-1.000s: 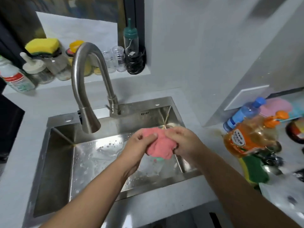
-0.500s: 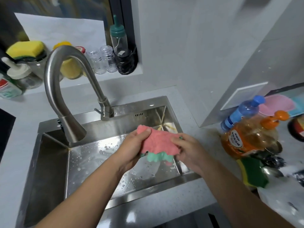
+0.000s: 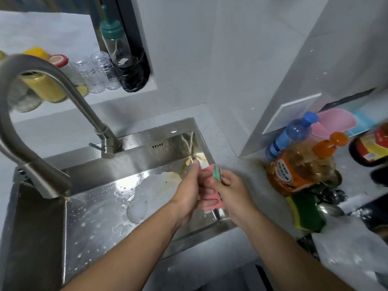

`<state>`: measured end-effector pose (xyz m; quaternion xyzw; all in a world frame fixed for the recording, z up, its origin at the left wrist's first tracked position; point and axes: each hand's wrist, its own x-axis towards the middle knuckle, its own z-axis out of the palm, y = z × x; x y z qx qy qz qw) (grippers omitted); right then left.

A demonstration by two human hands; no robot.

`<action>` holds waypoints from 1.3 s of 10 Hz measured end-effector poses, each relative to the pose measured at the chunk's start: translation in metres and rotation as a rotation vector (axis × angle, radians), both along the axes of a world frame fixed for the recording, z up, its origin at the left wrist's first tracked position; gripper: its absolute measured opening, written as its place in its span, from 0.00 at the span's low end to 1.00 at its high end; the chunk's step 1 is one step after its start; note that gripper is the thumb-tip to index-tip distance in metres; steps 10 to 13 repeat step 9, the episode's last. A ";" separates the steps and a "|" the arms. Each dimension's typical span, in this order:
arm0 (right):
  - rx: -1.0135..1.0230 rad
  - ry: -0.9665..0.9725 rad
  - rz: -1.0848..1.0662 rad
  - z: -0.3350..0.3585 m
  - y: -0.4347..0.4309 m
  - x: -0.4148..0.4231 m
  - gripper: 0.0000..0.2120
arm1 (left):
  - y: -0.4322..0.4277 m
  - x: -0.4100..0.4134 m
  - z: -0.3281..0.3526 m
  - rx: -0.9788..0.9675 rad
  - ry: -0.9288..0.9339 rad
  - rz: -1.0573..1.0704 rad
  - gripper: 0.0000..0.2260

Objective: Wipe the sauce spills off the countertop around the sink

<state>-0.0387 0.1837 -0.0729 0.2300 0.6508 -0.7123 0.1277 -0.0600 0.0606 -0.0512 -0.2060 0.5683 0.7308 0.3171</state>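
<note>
A pink cloth (image 3: 208, 201) with a green underside is squeezed between both hands over the right end of the steel sink (image 3: 134, 156). My left hand (image 3: 188, 191) grips its left side, fingers curled round it. My right hand (image 3: 233, 192) grips its right side, with the green edge poking up above the fingers. Brownish sauce streaks (image 3: 194, 158) mark the sink's back right corner. The grey countertop (image 3: 228, 152) runs to the right of the sink, with a brown smear (image 3: 255, 162) beside the orange bottle.
A curved steel faucet (image 3: 42, 114) arches over the sink's left half. An orange detergent bottle (image 3: 298, 171), a blue-capped bottle (image 3: 289, 135), a green-yellow sponge (image 3: 306, 215) and dark jars crowd the right counter. Jars and glasses line the back ledge (image 3: 88, 76).
The cloth, spread wide between my hands before, is now bunched narrow and turned edge-up. Both hands have closed together. The view has shifted right and nearer.
</note>
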 end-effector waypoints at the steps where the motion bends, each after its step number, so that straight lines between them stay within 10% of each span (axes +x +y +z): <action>1: 0.041 -0.149 -0.145 -0.009 0.023 -0.021 0.08 | 0.005 -0.014 -0.013 -0.018 -0.022 -0.025 0.24; 4: 1.109 -0.075 0.205 -0.068 0.062 -0.065 0.18 | 0.007 -0.032 -0.051 -0.263 -0.010 -0.113 0.10; 6: 1.298 0.014 0.596 -0.080 0.052 -0.062 0.22 | -0.011 -0.025 -0.071 -0.369 -0.021 -0.129 0.09; 13: 1.115 0.102 0.436 -0.009 0.052 -0.051 0.12 | -0.085 0.017 -0.065 -0.554 0.047 -0.255 0.08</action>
